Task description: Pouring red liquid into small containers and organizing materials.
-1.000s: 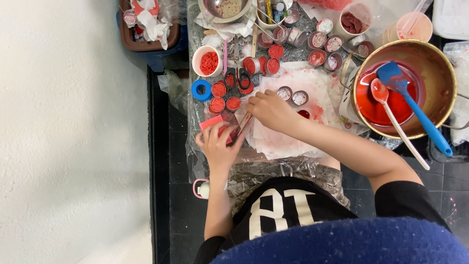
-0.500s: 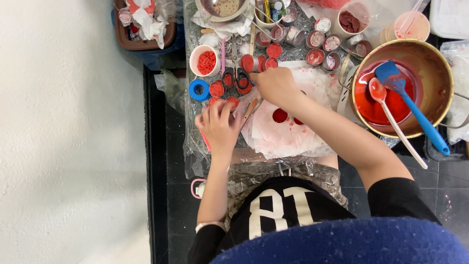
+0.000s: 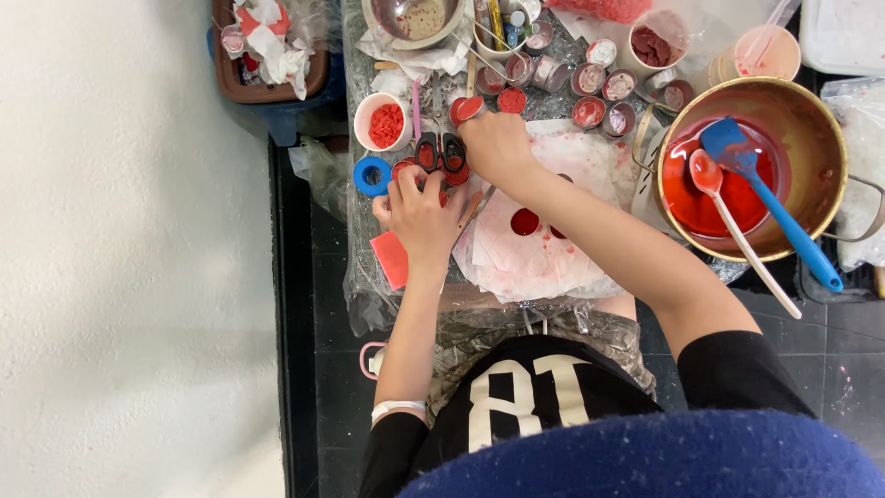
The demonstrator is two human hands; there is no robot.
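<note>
From the head camera I look straight down on my crowded table (image 3: 369, 277), wrapped in crinkled plastic. My left hand (image 3: 422, 214) lies over a cluster of small round tins (image 3: 404, 168) filled with red, its fingers (image 3: 398, 184) curled down onto them; I cannot tell whether they actually pinch one. Just left of it sits a blue tape roll (image 3: 372, 175), and by my wrist a pink card (image 3: 392, 259) rests on the plastic. My right hand (image 3: 498, 148) reaches further up the table, knuckles up, fingers bent under toward a red tin (image 3: 468, 109); the grip itself is hidden, so I cannot say if it is clenched on anything. Black scissors (image 3: 441, 152) lie between my two hands. Under my right forearm spreads a stained white sheet (image 3: 553, 263) with round red spots (image 3: 525, 221). Above my left hand stands a white cup (image 3: 383, 123) of red bits. To the right is a big metal pot (image 3: 811, 120) of red liquid, with a blue spatula (image 3: 765, 198) and a spoon (image 3: 737, 231) leaning in it. More little tins (image 3: 590, 111) line the far edge.
</note>
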